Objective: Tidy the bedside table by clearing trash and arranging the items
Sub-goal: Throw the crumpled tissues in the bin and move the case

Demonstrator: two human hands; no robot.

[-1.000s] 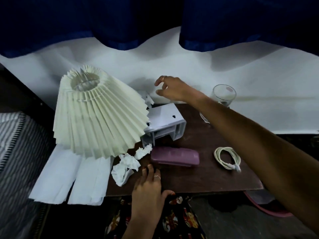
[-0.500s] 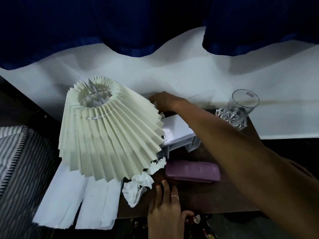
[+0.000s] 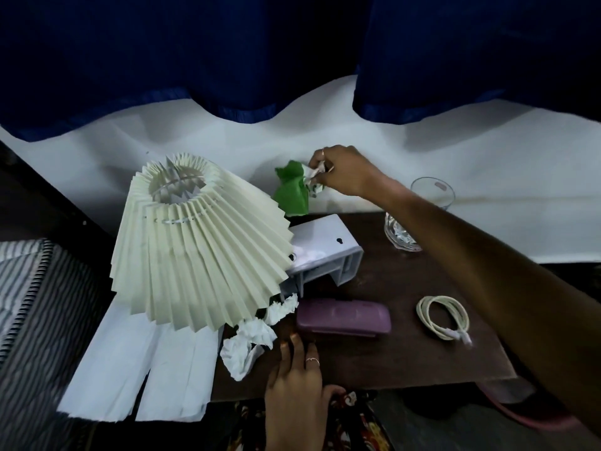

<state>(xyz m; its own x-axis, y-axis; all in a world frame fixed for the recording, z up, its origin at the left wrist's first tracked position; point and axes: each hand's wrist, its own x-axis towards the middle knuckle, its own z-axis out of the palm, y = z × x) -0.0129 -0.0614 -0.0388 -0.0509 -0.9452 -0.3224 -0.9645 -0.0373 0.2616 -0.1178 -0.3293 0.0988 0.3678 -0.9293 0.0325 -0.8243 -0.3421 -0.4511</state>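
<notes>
Behind the lampshade (image 3: 198, 245), our right hand (image 3: 344, 170) pinches the green wrapper (image 3: 290, 193) and paper scrap; lift clear of shade. Left hand (image 3: 296, 382) flat, released, beside crumpled tissue (image 3: 248, 343) on tabletop (image 3: 390, 353).

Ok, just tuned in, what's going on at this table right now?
A person is clearing trash from the bedside table. The right hand is lifted at the back, pinching a green wrapper together with some crumpled white paper. The left hand rests flat on the front edge, empty. Crumpled tissues lie beside the lampshade. The purple case, coiled cable and glass sit untouched.
</notes>
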